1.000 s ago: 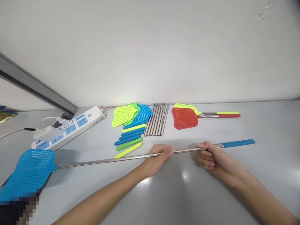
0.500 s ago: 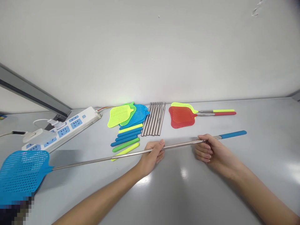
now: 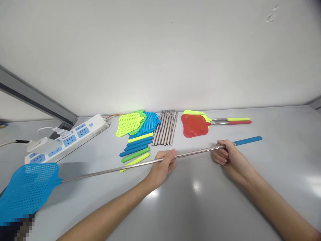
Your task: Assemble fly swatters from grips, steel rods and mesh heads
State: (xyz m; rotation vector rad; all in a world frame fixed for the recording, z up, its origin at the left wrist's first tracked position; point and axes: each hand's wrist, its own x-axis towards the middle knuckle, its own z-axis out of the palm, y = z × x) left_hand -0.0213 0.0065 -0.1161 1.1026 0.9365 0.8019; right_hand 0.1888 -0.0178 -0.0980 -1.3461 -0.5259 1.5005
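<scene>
A blue fly swatter (image 3: 32, 189) with a long extended metal rod spans the view from lower left to right, its blue grip (image 3: 248, 140) at the right end. Around the middle of the rod, my left hand (image 3: 163, 167) is closed, thumb on top. My right hand (image 3: 224, 153) pinches the rod just left of the blue grip, fingers curled. Behind the rod lie loose blue, green and yellow grip sleeves (image 3: 135, 150), the lowest yellow one partly hidden under the rod. Two complete fly swatters, one red (image 3: 195, 126) and one yellow (image 3: 238, 119), rest at the back.
Loose swatter heads in yellow (image 3: 129, 124), green and blue overlap near the wall. Beside them stands a row of several metal rods (image 3: 164, 129) lying side by side. A white power strip (image 3: 97, 124) with plugs and cables lies at left on the grey table (image 3: 200, 214).
My right hand has slid slightly right along the rod, nearer the blue grip. The swatter's head has shifted a little to the right in view; my left hand stays about in place.
</scene>
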